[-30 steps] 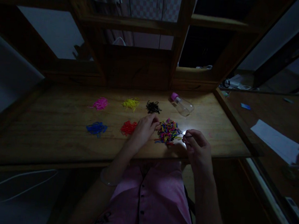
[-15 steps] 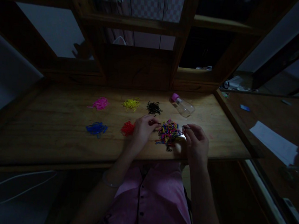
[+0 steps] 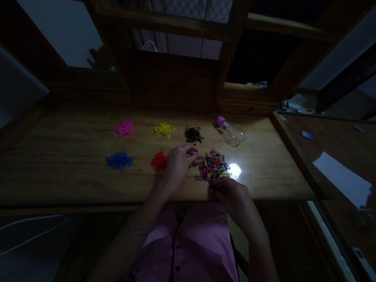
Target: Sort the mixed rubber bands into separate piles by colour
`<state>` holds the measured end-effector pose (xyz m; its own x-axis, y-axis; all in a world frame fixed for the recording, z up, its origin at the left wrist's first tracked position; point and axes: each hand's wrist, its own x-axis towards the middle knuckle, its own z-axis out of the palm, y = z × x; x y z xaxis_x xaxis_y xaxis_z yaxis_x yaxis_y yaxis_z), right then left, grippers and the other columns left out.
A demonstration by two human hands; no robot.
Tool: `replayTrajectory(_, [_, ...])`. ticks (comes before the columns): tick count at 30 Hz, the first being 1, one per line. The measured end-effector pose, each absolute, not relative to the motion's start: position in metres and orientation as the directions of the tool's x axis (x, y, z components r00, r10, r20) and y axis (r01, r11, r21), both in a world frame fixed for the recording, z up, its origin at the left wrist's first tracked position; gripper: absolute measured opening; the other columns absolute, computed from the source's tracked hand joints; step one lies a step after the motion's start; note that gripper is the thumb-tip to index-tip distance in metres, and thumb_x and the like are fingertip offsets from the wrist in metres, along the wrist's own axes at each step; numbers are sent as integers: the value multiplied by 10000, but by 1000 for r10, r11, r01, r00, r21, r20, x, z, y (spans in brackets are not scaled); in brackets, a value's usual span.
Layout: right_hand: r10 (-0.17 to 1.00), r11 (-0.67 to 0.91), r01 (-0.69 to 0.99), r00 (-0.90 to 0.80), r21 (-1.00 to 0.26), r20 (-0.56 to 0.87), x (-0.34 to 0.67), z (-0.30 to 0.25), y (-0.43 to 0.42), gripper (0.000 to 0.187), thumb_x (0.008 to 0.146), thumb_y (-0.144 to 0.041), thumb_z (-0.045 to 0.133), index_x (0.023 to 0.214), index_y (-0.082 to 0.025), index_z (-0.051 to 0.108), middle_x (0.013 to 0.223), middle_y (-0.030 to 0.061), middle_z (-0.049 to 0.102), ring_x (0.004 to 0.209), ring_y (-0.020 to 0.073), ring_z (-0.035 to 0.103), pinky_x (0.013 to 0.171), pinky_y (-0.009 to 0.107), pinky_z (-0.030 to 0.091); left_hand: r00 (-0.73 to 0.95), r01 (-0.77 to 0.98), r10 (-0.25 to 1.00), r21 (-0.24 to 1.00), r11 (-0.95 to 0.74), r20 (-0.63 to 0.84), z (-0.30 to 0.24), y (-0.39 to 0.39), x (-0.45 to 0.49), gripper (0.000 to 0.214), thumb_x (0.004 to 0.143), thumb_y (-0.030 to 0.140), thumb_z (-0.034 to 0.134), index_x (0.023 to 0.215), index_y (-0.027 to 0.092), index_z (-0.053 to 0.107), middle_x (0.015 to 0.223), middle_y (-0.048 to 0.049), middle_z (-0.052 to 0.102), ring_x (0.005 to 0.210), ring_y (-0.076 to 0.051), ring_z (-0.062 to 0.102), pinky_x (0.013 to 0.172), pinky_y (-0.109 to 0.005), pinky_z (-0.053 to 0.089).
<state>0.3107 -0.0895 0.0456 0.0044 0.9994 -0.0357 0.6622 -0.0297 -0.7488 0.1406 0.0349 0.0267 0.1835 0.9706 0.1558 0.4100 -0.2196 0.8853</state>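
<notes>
A mixed heap of small coloured rubber bands (image 3: 212, 164) lies between my hands on the wooden desk. My left hand (image 3: 180, 160) rests at the heap's left side, its fingers curled in a pinch; whatever is in them is too small and dark to make out. At the heap's near edge, the fingertips of my right hand (image 3: 234, 196) are closed on what looks like a dark rubber band. Sorted by colour, red bands (image 3: 159, 160) sit just left of my left hand, partly covered by it, and black bands (image 3: 193, 134) lie beyond it.
Farther left are piles of yellow bands (image 3: 164, 129), pink bands (image 3: 124, 128) and blue bands (image 3: 119, 161). A clear bottle with a pink cap (image 3: 233, 134) lies behind the heap. White paper (image 3: 342, 178) is on the side surface at right. Wooden shelving (image 3: 177, 82) backs the desk.
My right hand has moved from the heap's right side down and left to its near edge. My left hand has stayed nearly in place. The view has shifted slightly.
</notes>
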Motion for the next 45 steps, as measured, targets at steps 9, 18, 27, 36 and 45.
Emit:
replayTrajectory(9, [990,-138,713,123,-688,-70,311,50,-86,172,758,-119,582,876,-191,684,816,45,720,716,183,663,595,249,459,181,296,980,946,-135,83,31,32,142,211,775,390,684,776,184,635,626,2,638,482,-114,585,409,-185,407])
replayTrajectory(18, [994,-86,771,27,-632,-102,314,57,-75,155,681,-86,614,799,-162,680,690,32,672,614,167,617,539,240,433,221,124,975,990,-60,31,33,30,135,147,761,166,667,905,187,684,885,-42,714,743,-157,685,675,-252,542])
replayTrajectory(27, [995,-99,405,30,-909,-95,334,67,-73,93,720,-152,606,811,-172,618,713,-1,653,633,155,660,568,228,520,505,-507,797,634,585,-331,45,-14,142,212,780,45,550,907,106,709,860,-67,692,794,-127,652,849,-250,507])
replayTrajectory(36, [995,64,483,-99,-874,18,300,100,-62,184,755,-86,580,906,-180,625,799,19,679,694,147,662,640,248,540,678,-636,651,169,752,-341,59,-34,157,335,973,260,366,924,93,652,846,-86,671,745,-148,641,728,-266,534])
replayTrajectory(45, [980,155,528,23,-835,196,289,101,-69,174,797,-113,583,930,-201,653,979,43,710,842,177,688,745,303,572,537,-680,727,289,673,-428,70,-37,161,356,973,158,305,863,147,644,958,-78,678,974,-151,650,964,-292,509])
